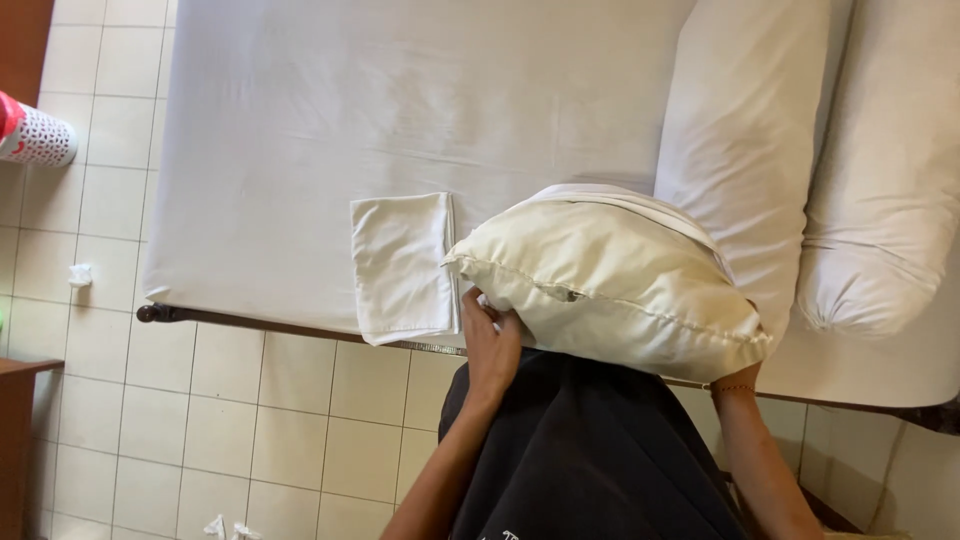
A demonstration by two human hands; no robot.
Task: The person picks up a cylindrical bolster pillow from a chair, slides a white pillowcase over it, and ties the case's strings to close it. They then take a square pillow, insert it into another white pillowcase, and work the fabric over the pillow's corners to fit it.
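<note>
Left hand (490,340) grips cream pillow (610,285) underneath; right hand's grip hidden, cannot tell.

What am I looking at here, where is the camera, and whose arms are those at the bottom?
There is no machine here. The single picture comes from a camera worn on a person's head, looking down, so the two bare arms at the bottom are that person's own. Their left hand grips the lower edge of a cream-coloured bare pillow with a stitched seam, held up against their dark shirt. The right hand is hidden behind the pillow; only its forearm shows, so its grip cannot be judged. A white pillowcase seems partly drawn over the pillow's far end. In front is a bed with a white fitted sheet. On it lie a folded white cloth and two white pillows.
</note>
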